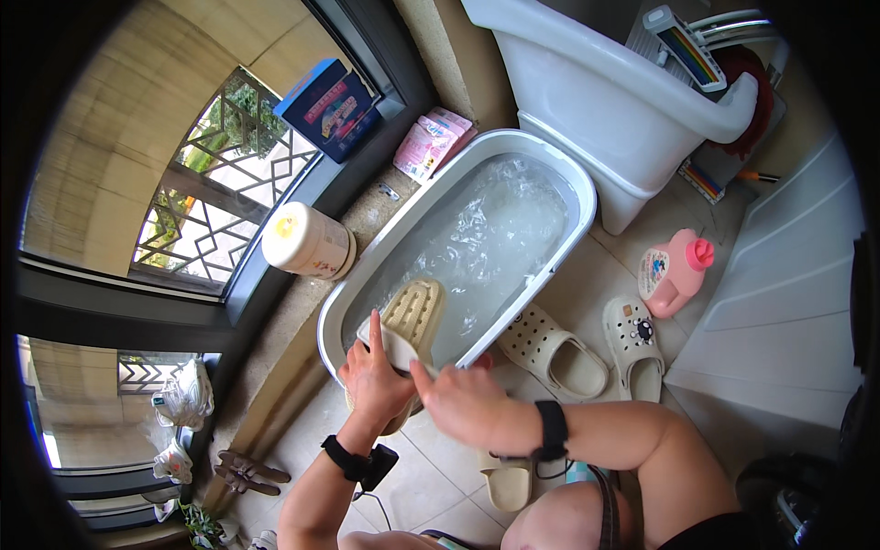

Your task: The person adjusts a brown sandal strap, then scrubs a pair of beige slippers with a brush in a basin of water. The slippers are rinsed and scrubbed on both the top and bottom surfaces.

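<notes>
A beige slide sandal is held over the near end of a white-rimmed plastic tub of cloudy water. My left hand grips the sandal around its pale strap, index finger extended along it. Beside it, my right hand is slightly blurred, its pointing finger at the strap's right edge; whether it holds anything cannot be told. The sole's ridged, dimpled front reaches out over the water, while its heel end shows below my left hand.
White clogs and a pink bottle stand on the tiles to the right. On the window ledge are a white tub-shaped container, pink packets and a blue box. A white sink pedestal rises behind the tub.
</notes>
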Motion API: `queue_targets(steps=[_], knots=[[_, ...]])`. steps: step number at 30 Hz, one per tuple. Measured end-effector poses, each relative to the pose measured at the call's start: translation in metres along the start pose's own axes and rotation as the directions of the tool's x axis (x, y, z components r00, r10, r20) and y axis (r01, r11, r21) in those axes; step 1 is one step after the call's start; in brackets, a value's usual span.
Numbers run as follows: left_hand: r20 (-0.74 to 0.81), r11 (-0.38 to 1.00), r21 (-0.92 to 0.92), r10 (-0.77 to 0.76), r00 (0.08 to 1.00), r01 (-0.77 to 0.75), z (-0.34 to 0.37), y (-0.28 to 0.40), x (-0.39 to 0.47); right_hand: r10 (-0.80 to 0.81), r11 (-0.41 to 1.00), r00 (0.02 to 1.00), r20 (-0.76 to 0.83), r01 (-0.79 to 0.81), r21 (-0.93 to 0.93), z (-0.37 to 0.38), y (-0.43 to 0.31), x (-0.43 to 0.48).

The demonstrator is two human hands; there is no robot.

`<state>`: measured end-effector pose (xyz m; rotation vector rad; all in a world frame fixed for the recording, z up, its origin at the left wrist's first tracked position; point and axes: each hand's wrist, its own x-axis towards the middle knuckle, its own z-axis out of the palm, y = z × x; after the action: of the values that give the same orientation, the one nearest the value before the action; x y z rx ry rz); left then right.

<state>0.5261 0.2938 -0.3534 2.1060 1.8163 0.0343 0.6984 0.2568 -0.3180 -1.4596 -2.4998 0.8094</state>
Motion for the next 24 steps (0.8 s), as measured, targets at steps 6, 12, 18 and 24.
queue_targets(steps=[6,12,18,24], knots=[[0.026,0.986,0.149,0.072,0.997,-0.076,0.0,0.001,0.003,0.308,0.951,0.947,-0.096,-0.308,0.019,0.039,0.083,0.065],[0.244,0.993,-0.027,-0.109,0.964,0.119,-0.014,-0.03,0.0,0.335,0.938,0.941,-0.05,-0.328,0.113,0.041,0.089,0.051],[0.326,0.676,-0.581,-0.317,0.891,0.453,-0.019,-0.053,-0.018,0.308,0.947,0.944,0.117,-0.317,0.061,0.024,0.094,0.057],[0.528,0.512,-0.661,-0.202,0.825,0.548,-0.009,-0.048,0.001,0.152,0.988,0.916,-0.372,-0.151,0.03,0.039,0.048,0.019]])
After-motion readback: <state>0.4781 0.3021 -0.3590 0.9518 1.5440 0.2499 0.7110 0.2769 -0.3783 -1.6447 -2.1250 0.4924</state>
